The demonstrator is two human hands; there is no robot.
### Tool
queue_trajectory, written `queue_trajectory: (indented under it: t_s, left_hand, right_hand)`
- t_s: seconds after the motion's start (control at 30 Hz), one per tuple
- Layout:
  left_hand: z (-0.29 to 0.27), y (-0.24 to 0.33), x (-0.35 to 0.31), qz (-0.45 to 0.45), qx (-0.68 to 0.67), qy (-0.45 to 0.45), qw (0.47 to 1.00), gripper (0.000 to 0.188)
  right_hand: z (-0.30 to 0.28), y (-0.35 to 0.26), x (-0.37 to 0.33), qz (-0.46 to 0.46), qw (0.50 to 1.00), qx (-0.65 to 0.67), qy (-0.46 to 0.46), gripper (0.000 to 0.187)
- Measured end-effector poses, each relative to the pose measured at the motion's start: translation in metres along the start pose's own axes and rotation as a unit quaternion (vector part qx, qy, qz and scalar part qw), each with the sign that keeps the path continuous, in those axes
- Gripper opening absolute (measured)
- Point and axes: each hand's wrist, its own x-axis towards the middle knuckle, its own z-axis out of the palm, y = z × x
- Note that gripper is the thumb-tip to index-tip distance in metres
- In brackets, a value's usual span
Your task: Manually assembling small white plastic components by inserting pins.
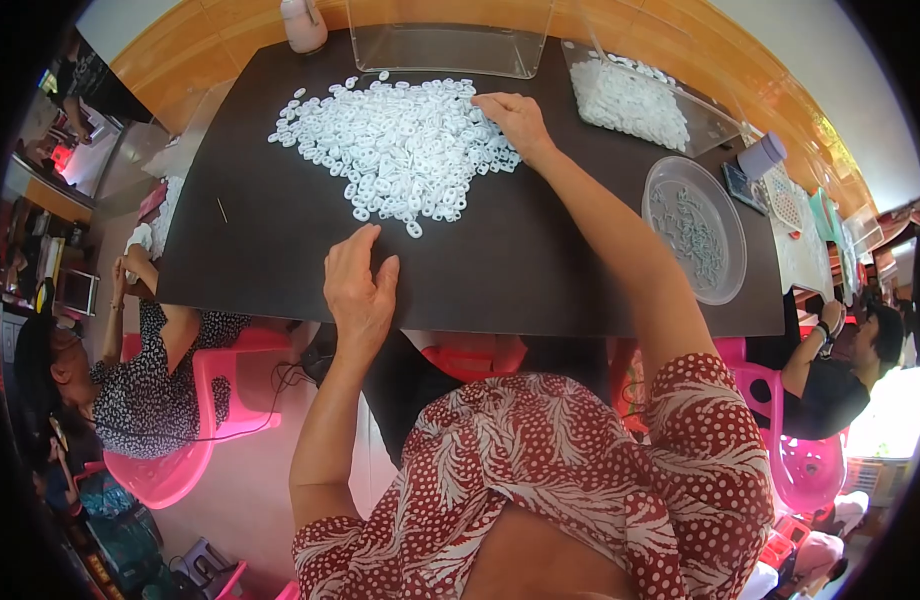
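Observation:
A broad pile of small white plastic pieces with oval holes (pixel 400 140) is spread on the dark brown table (pixel 540 270). At the pile's right edge, my right hand (pixel 518 125) touches the pieces with its fingers stretched out to the left; its palm side is hidden. Below the pile's near tip, my left hand (pixel 358 290) rests by the table's front, thumb apart from the fingers and nothing visible in it. One loose white piece (pixel 414 229) lies just beyond its fingertips.
A clear box (pixel 450 50) stands behind the pile. Another clear container (pixel 630 105) at the far right holds more white pieces. A round clear tray (pixel 695 230) with small greyish parts sits at right, beside a phone (pixel 744 187) and a lilac-capped bottle (pixel 761 155). People sit on both sides.

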Motion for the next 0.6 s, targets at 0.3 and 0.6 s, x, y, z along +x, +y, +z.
queue_trajectory:
  t_s: [0.3,0.6]
  left_hand:
    - [0.003,-0.002,-0.004,0.013,0.002,0.001,1.0,0.038]
    - [0.005,0.0,0.001,0.029,0.027,0.0,0.999,0.038]
  right_hand:
    - [0.018,-0.019,-0.028,0.006,0.999,-0.021,0.032,0.032]
    - [0.025,-0.056,-0.045,0.028,0.995,-0.095,0.02,0.031]
